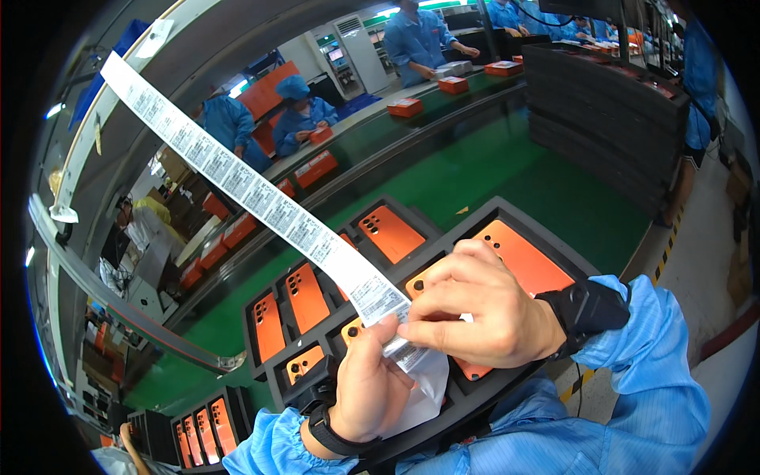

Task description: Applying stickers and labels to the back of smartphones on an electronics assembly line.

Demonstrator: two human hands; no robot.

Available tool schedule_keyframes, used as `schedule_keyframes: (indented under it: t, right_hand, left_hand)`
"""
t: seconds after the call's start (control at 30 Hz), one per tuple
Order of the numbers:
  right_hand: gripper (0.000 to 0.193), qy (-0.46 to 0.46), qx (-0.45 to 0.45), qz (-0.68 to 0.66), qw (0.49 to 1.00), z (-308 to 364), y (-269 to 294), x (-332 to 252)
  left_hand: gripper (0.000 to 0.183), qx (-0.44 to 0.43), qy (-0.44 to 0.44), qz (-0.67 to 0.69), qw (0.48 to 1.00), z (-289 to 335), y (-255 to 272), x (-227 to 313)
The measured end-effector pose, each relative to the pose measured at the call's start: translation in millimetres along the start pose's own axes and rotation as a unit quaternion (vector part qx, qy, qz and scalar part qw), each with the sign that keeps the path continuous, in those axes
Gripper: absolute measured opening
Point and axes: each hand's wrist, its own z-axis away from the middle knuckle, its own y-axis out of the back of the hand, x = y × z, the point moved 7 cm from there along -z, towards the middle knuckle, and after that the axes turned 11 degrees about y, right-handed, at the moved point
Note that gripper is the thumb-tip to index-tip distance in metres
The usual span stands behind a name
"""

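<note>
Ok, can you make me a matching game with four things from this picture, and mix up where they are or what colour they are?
Things:
1. Strip of printed labels
2. Orange smartphones
3. Small orange boxes
4. The person's right sleeve

Places and colours:
A. On the far line, near workers in blue
B. Light blue
C. Lower end held by the left hand and right hand
D. Camera side up in black trays

Right pairs: 1-C, 2-D, 3-A, 4-B
</note>
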Motion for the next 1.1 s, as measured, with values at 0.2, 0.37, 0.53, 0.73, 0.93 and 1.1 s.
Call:
schedule_keyframes:
  t: [0.2,0.37,0.53,0.73,0.93,1.1]
  right_hand:
    - [0.023,0.119,0.037,0.141,0.982,5,1,-21]
    - [0.018,0.132,0.030,0.167,0.977,10,7,-20]
    - [0.019,0.049,0.054,0.090,0.993,8,6,1]
    - [0.023,0.078,0.030,0.083,0.993,12,11,-6]
    - [0.025,0.112,0.061,0.121,0.984,15,10,-16]
    - [0.024,0.125,0.074,0.140,0.979,20,10,-20]
  left_hand:
    - [0.036,-0.001,0.029,0.052,0.998,0,1,-4]
    - [0.037,-0.050,-0.010,0.025,0.998,-5,-6,4]
    - [0.038,-0.036,-0.095,-0.053,0.993,-2,-6,10]
    - [0.040,-0.026,-0.087,-0.113,0.989,-6,4,0]
    - [0.039,-0.019,-0.077,-0.101,0.992,-7,3,-2]
    - [0.039,-0.038,-0.099,-0.079,0.991,-6,2,-2]
